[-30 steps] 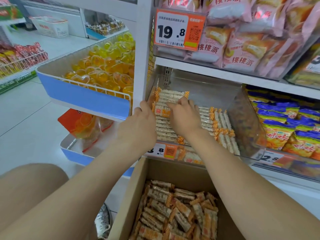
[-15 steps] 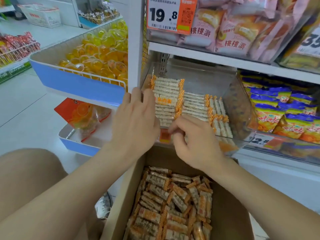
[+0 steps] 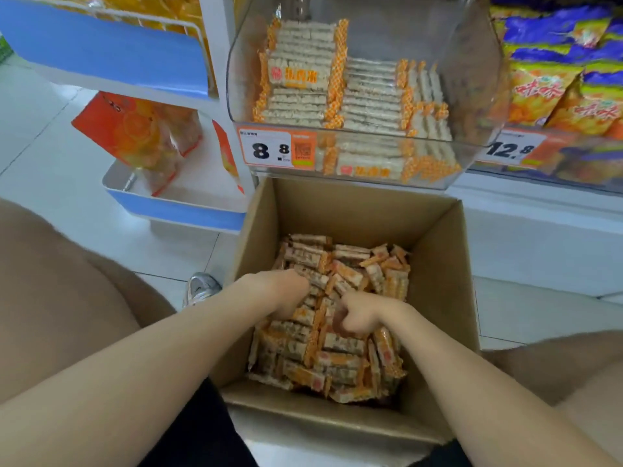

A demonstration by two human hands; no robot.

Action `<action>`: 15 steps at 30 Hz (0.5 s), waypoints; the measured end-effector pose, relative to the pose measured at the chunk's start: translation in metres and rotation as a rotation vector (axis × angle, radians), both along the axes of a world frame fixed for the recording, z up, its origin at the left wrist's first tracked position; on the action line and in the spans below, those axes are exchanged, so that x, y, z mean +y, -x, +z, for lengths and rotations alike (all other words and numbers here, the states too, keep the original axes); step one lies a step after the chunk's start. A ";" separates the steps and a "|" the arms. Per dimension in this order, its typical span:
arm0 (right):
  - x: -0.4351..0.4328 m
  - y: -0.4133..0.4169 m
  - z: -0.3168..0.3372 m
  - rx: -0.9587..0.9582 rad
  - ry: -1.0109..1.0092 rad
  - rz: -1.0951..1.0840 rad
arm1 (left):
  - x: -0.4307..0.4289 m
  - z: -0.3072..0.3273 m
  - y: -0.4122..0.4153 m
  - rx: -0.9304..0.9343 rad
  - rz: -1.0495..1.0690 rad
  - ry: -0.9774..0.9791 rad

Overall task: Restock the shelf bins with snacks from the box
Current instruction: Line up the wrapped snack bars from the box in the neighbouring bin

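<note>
1 box [image 3: 438, 264] at 6 o'clock; 1 clear bin [image 3: 478, 79] at 12; 2 price tags [image 3: 266, 150]; 2 hands: L hand [image 3: 283, 291], R hand [image 3: 360, 318]; snack bars [image 3: 340, 362] too many to count.

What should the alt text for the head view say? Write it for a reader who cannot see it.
Seen from above, a person's left hand and right hand dig into a cardboard box of orange-wrapped snack bars. Above it, a clear shelf bin with an 8.8 price tag holds neat rows of the same bars.

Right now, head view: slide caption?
Left hand and right hand dig into snack bars in cardboard box below shelf bin.
</note>
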State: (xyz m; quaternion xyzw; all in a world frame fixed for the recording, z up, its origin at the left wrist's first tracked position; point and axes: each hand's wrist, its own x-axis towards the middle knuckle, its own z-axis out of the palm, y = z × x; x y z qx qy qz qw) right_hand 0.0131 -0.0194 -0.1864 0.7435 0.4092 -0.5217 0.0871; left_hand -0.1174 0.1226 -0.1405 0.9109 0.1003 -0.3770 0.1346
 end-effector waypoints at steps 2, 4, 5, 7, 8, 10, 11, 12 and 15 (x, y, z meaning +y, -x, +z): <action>-0.008 0.001 -0.021 -0.088 -0.073 -0.053 | -0.002 -0.020 -0.001 0.033 0.013 0.038; -0.012 0.002 -0.041 -0.180 -0.112 -0.050 | -0.002 -0.045 -0.001 0.063 -0.009 0.002; -0.014 0.004 -0.050 -0.176 -0.100 -0.034 | -0.001 -0.057 -0.002 0.061 -0.009 -0.028; -0.015 0.004 -0.068 -0.122 -0.055 -0.027 | 0.001 -0.075 -0.006 0.047 0.015 -0.052; -0.015 0.004 -0.072 -0.111 -0.031 -0.001 | -0.001 -0.082 -0.008 0.059 0.063 -0.025; -0.014 0.007 -0.077 -0.140 0.004 0.108 | -0.008 -0.092 -0.012 0.087 0.172 0.025; -0.015 0.009 -0.080 -0.160 0.012 0.173 | -0.012 -0.097 -0.014 0.106 0.183 0.034; -0.016 0.010 -0.083 -0.189 0.020 0.233 | -0.015 -0.104 -0.014 0.131 0.144 0.031; -0.019 0.010 -0.089 -0.220 -0.025 0.224 | -0.024 -0.120 -0.010 0.217 0.103 -0.003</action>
